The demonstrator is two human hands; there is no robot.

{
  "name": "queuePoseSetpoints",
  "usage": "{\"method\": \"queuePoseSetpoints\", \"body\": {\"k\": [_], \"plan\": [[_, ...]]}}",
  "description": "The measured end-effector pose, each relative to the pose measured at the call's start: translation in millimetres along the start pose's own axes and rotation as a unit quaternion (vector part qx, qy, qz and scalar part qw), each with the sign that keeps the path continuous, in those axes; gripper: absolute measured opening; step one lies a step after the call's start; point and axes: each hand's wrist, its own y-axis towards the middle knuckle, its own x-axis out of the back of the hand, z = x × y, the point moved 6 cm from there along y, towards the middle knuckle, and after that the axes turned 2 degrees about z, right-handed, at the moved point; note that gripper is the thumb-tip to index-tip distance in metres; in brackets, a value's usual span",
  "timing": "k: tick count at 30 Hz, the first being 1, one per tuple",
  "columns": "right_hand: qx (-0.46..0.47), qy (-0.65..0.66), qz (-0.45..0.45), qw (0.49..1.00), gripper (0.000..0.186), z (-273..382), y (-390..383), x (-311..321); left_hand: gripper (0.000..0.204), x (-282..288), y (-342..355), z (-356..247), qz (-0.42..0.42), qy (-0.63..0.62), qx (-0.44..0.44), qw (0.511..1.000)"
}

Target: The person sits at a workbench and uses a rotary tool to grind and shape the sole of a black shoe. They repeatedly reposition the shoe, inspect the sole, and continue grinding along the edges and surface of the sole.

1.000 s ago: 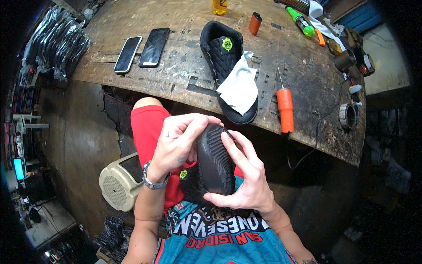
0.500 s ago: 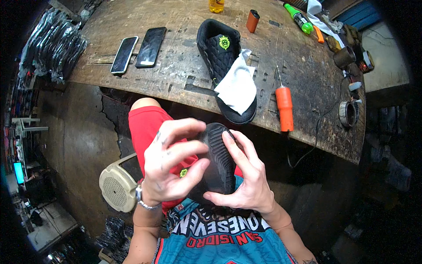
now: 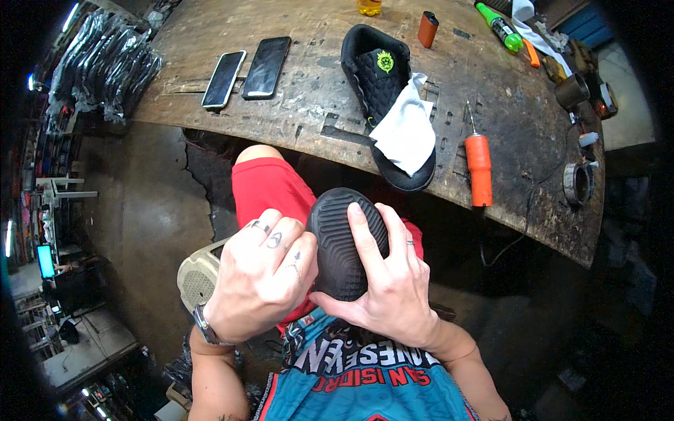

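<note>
Above my lap is a black shoe (image 3: 340,256), its ridged sole turned up toward me. My right hand (image 3: 390,274) grips it, thumb and fingers spread over the sole and its right edge. Against the shoe's left edge, my left hand (image 3: 263,277) is closed with the knuckles up; its fingertips are hidden, so what they hold cannot be made out. Another black shoe (image 3: 375,91) with a yellow-green emblem lies on the table, a white cloth (image 3: 407,130) in its opening's front part. Right of it lies an orange-handled tool (image 3: 479,168) with a thin metal tip and a cord.
The worn wooden table (image 3: 309,119) spans the far side. On it are two phones (image 3: 267,68), an orange-brown lighter (image 3: 428,29), a green bottle (image 3: 500,28), and a roll of tape (image 3: 578,184). A beige stool (image 3: 200,277) stands left; plastic-wrapped stacks (image 3: 105,67) sit far left.
My left hand has gone from open fingers beside the shoe to closed against its edge. The sole has turned to face me more fully. The whole view has shifted slightly.
</note>
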Motion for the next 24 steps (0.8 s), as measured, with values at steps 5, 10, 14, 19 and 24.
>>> {"method": "queuePoseSetpoints", "body": {"k": [5,10,14,19,24], "plan": [[0.006,-0.010,0.001,1.000,0.113,7,0,-5,0.026,-3,-3,6,0.018,-0.021,-0.026,0.999],[0.028,0.004,-0.002,1.000,0.112,5,-4,-3,0.024,-2,-10,46,-0.088,-0.061,0.001,0.994],[0.026,0.056,-0.027,0.998,0.111,-14,-4,2,0.011,-19,-28,88,-0.201,-0.395,0.134,0.886],[0.056,0.161,-0.049,0.984,0.109,-58,-1,7,0.018,-85,-20,85,-0.171,-0.491,0.181,0.835],[-0.148,0.440,-0.157,0.872,0.074,-106,-10,11,0.106,-156,-10,49,0.091,-0.733,0.201,0.643]]}}
